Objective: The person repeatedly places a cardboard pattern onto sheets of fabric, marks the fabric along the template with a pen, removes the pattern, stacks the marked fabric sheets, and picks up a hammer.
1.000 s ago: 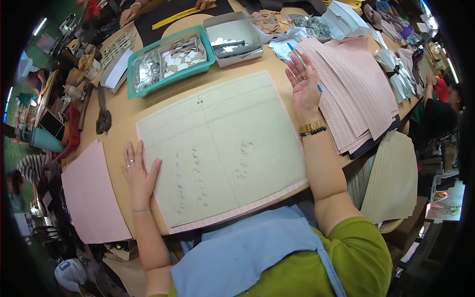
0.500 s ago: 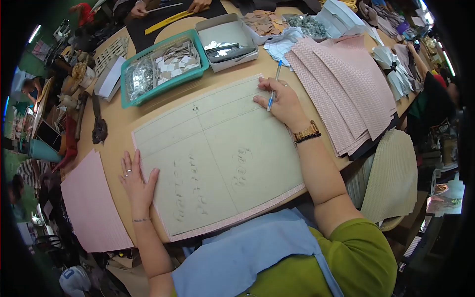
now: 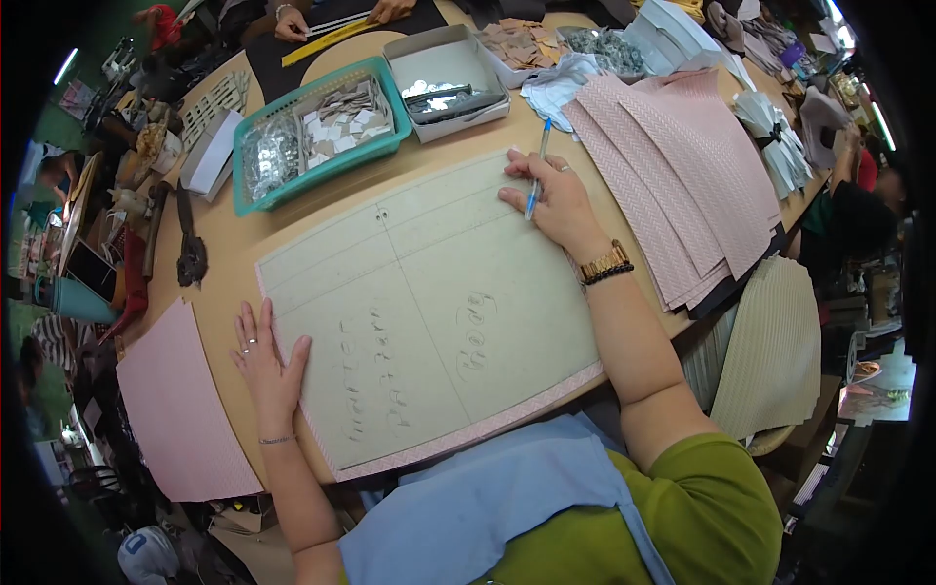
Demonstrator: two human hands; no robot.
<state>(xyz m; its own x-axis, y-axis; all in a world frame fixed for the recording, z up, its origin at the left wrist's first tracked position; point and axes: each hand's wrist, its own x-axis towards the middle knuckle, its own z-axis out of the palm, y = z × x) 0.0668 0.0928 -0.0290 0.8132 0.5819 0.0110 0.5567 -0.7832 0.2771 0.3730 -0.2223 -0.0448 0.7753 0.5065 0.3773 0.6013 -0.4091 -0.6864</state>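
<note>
A pale green pattern sheet [image 3: 419, 312] with handwriting and ruled lines lies on a pink textured piece [image 3: 468, 442], whose edge shows along the near side. My left hand [image 3: 268, 358] lies with spread fingers at the sheet's left edge, holding nothing. Near the sheet's upper right corner, my right hand [image 3: 556, 200] holds a blue-capped pen [image 3: 541, 156] between its fingers, with the fingertips over the sheet. A stack of pink textured pieces [image 3: 682, 175] is to the right of that hand.
Beyond the sheet stand a green basket [image 3: 326, 163] and a grey box [image 3: 462, 125]. More pink pieces [image 3: 182, 409] lie at the left, near scissors [image 3: 191, 244]. Across the table, another person's hands [image 3: 292, 23] are by a yellow ruler [image 3: 327, 42]. Striped pieces [image 3: 770, 351] are at the right.
My right hand has moved from beside the pink stack, palm up, to the sheet's upper right corner, turned over with the pen. My left hand has stayed at the left edge.
</note>
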